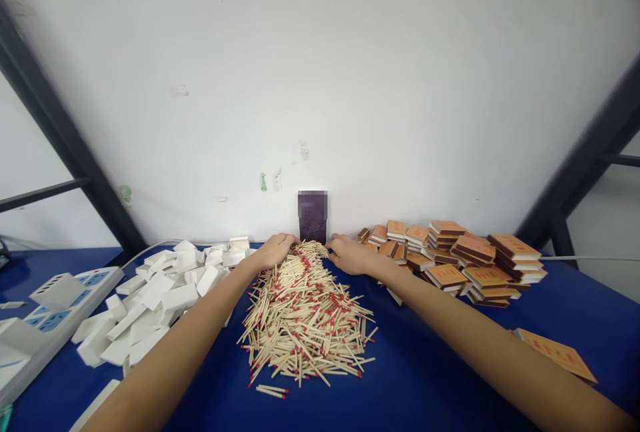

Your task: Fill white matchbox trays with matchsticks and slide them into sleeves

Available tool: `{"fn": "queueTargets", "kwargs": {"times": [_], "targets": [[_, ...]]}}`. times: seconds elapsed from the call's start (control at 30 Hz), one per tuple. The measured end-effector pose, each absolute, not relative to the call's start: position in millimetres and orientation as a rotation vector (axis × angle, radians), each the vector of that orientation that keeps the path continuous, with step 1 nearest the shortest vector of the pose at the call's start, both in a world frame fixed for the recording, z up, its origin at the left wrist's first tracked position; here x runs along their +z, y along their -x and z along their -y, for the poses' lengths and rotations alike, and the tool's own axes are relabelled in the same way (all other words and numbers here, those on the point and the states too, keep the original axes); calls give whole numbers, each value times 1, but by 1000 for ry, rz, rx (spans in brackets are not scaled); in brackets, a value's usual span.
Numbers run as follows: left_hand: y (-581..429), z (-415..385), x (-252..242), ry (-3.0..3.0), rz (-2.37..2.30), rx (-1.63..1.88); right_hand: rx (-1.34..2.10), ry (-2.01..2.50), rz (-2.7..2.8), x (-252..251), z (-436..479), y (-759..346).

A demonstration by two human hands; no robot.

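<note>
A heap of red-tipped matches (307, 322) lies on the blue table (425, 379) in front of me. My left hand (275, 250) rests on the far left end of the heap, fingers curled down into the matches. My right hand (350, 253) lies at the far right end of the heap, fingers bent and touching the matches. Both arms reach straight forward. What, if anything, either hand grips is hidden under the fingers.
A pile of white inner trays (150, 299) lies to the left and stacks of orange matchbox sleeves (465, 262) to the right. A white power strip (45, 315) sits at far left. A flat orange sleeve (557, 354) lies near right. A small dark object (313, 216) stands against the wall.
</note>
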State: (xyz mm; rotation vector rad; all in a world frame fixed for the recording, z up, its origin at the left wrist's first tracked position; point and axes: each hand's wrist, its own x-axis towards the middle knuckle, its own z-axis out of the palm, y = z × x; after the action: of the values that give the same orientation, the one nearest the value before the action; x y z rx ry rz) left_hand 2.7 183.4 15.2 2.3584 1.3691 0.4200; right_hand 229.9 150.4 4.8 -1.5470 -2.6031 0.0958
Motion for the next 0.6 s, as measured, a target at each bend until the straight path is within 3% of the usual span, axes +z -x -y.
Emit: {"fn": "queueTargets", "kwargs": {"times": [0.6], "targets": [[2, -155, 17, -2399, -1260, 450, 80, 1487, 2687, 7, -126, -231]]}}
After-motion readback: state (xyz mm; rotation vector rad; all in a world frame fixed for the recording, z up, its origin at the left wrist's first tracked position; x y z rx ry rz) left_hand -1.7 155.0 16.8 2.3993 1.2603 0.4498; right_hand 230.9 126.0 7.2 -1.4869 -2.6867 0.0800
